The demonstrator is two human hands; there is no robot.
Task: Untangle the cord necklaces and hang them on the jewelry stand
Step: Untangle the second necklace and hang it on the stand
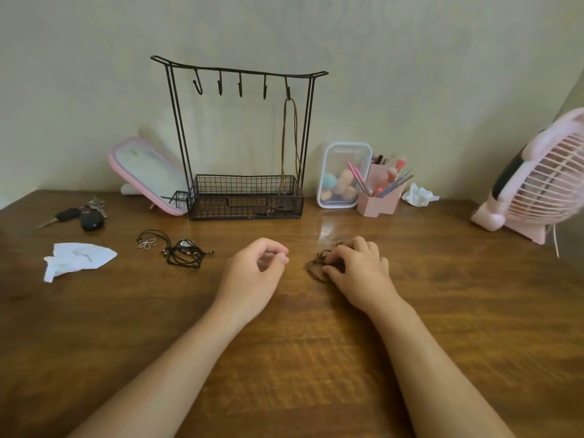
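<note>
- I judge I am partway in: one brown cord (283, 143) hangs from the rightmost hook of the jewelry stand (243, 188), and the other four hooks (240, 86) are bare.
- The step in hand is loosening the brown cord necklace (316, 268), which lies bunched on the table (316, 358) in front of the stand, right under my fingers.
- My right hand (357, 267) sits palm down on that bundle, fingers bent and thumb tucked in, pinching at the loops on its right side.
- My left hand (252, 273) hovers just beside the bundle, apart from it. Its fingers are loosely curled, thumb close to forefinger, and I see nothing in them.
- Next, I think, the left hand must take a loose loop while the right holds the knot, so the two can pull apart gently. Tugging hard would likely tighten it.
- The black tangle (185, 256), with its small pendants, waits well to the left, untouched.
- Both forearms reach straight forward, low over the wood.
</note>
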